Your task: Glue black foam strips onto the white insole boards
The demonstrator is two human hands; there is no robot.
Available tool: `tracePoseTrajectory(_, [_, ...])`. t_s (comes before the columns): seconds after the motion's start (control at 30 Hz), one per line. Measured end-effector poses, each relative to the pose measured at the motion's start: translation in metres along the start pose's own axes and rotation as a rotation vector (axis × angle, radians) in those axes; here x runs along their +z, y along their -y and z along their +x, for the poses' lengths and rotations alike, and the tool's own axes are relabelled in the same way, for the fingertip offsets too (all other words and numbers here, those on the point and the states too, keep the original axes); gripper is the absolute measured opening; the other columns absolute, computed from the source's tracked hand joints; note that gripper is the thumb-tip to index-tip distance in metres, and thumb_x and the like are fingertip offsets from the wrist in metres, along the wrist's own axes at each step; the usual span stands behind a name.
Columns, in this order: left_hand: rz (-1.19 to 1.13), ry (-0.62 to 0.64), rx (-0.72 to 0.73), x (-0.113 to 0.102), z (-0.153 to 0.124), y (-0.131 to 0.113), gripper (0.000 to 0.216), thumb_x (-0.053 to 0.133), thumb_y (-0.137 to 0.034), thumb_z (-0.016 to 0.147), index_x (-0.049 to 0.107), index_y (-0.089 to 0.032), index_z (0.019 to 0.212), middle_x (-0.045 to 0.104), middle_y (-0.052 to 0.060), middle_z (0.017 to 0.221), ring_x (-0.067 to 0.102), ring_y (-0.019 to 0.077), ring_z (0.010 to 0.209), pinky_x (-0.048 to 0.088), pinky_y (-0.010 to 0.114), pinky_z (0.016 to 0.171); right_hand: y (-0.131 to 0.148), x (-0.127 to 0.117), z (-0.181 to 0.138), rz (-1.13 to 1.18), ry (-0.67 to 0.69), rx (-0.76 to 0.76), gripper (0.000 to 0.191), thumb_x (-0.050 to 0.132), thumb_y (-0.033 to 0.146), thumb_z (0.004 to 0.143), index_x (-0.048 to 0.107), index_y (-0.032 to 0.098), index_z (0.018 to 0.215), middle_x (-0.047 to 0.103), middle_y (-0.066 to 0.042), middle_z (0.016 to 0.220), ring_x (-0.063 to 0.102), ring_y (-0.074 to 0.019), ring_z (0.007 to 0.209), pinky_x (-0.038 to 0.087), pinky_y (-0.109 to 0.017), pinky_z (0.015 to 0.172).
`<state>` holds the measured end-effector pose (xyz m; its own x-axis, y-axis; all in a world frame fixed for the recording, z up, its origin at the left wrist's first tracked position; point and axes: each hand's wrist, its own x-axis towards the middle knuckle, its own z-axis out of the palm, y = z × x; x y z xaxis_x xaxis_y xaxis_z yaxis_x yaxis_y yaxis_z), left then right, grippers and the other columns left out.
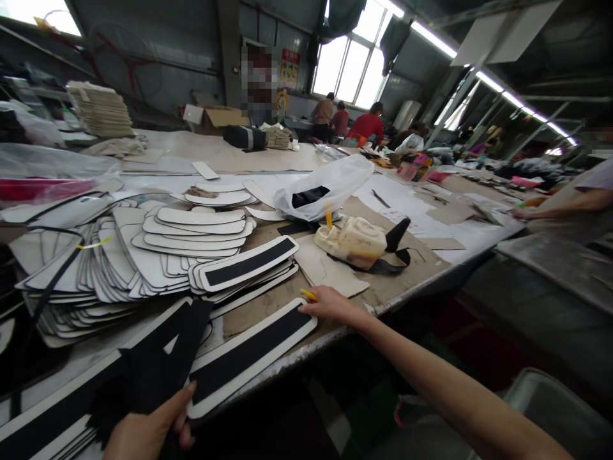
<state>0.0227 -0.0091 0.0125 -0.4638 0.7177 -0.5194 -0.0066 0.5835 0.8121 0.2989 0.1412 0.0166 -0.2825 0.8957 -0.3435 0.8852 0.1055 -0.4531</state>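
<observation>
You work at a crowded factory table, a white panel with a black strip (253, 351) laid aslant along the near edge in front of you. Your right hand (330, 303) reaches to its far end, thumb on the black surface, with a slim yellow stick (309, 294) pinched between the fingers. Your left hand (148, 428) is at the near end, thumb tip at the panel's edge and fingers curled below (whether they pinch the panel or the dark cloth beside it, you cannot tell from here). That black cloth (158, 358) lies bunched just beside the left hand, over another striped panel at lower left.

Just beyond your panel, a short stack (249, 262) is topped by a similar striped piece, and a broad, fanned heap of white panels (119, 255) spreads to its left. Near your right hand sit a sheet of card (325, 268) and a stained, cream-coloured container (359, 239), with a clear plastic bag (330, 179) holding something dark behind it. Across the hall, a person in red (368, 128) bends by the windows; another person (584, 185) stands at far right.
</observation>
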Motion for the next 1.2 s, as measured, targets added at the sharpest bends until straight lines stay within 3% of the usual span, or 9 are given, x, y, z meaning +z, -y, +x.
tracePoseTrajectory(0.13, [-0.177,0.089,-0.104,-0.004,-0.005,-0.004,0.040,0.069,-0.036,0.057,0.044,-0.018,0.031,0.045,-0.002,0.030,0.044,0.0121,0.034,0.039,0.025,0.042,0.004,-0.006,-0.006,0.122,-0.006,-0.091,0.021,0.054,0.034,0.070,0.046,0.016,0.061,0.044,0.004,0.055,0.041,-0.0087,0.053,0.028,-0.020,0.049])
tracePoseTrajectory(0.23, [-0.305,0.146,-0.071,-0.013,-0.007,-0.003,0.038,0.068,-0.035,0.059,0.044,-0.018,0.035,0.041,-0.005,0.032,0.041,0.0104,0.035,0.039,0.025,0.043,0.010,-0.012,-0.014,0.295,0.033,-0.098,0.023,0.053,0.036,0.071,0.041,0.018,0.064,0.039,0.006,0.052,0.036,-0.0070,0.046,0.028,-0.019,0.044])
tracePoseTrajectory(0.43, [-0.266,0.181,0.010,-0.038,-0.017,-0.003,0.044,0.061,-0.042,0.068,0.040,-0.020,0.036,0.041,-0.004,0.033,0.042,0.0099,0.038,0.040,0.024,0.048,0.028,-0.019,-0.027,0.607,0.125,-0.073,0.030,0.055,0.043,0.071,0.038,0.019,0.072,0.031,0.010,0.048,0.028,-0.0039,0.038,0.022,-0.017,0.037])
tracePoseTrajectory(0.57, [-0.273,0.156,0.052,-0.051,-0.023,-0.003,0.044,0.062,-0.041,0.068,0.041,-0.019,0.035,0.042,-0.004,0.034,0.043,0.0098,0.038,0.041,0.024,0.049,0.042,-0.022,-0.030,0.638,0.113,-0.101,0.033,0.058,0.046,0.069,0.038,0.019,0.073,0.029,0.011,0.046,0.026,-0.0030,0.036,0.019,-0.016,0.035])
tracePoseTrajectory(0.8, [-0.497,0.030,-0.032,-0.066,-0.030,-0.006,0.037,0.074,-0.035,0.054,0.045,-0.018,0.037,0.032,-0.008,0.028,0.034,0.0088,0.026,0.037,0.025,0.033,0.068,-0.025,-0.039,0.767,0.163,-0.140,0.039,0.060,0.049,0.067,0.037,0.020,0.074,0.030,0.012,0.043,0.024,-0.0025,0.034,0.016,-0.016,0.034])
tracePoseTrajectory(0.93, [-0.546,0.060,-0.007,-0.077,-0.032,-0.002,0.030,0.073,-0.036,0.056,0.053,-0.016,0.046,0.033,-0.010,0.030,0.034,0.0065,0.028,0.038,0.023,0.035,0.072,-0.022,-0.038,0.840,0.201,-0.186,0.038,0.062,0.049,0.068,0.040,0.018,0.076,0.034,0.011,0.044,0.026,-0.0025,0.035,0.017,-0.016,0.035])
tracePoseTrajectory(1.1, [-0.675,0.118,-0.060,-0.093,-0.031,0.007,0.038,0.073,-0.033,0.058,0.044,-0.018,0.039,0.033,-0.009,0.032,0.035,0.0058,0.031,0.040,0.023,0.037,0.084,-0.013,-0.033,0.925,0.297,-0.231,0.036,0.062,0.046,0.070,0.041,0.016,0.074,0.036,0.009,0.047,0.026,-0.0020,0.038,0.016,-0.016,0.037])
tracePoseTrajectory(1.2, [-0.774,0.089,-0.144,-0.105,-0.025,0.016,0.043,0.073,-0.034,0.058,0.041,-0.019,0.033,0.032,-0.008,0.028,0.033,0.0058,0.028,0.038,0.023,0.035,0.101,-0.005,-0.028,1.006,0.364,-0.236,0.035,0.063,0.044,0.071,0.040,0.017,0.072,0.034,0.010,0.047,0.024,-0.0016,0.039,0.016,-0.015,0.037])
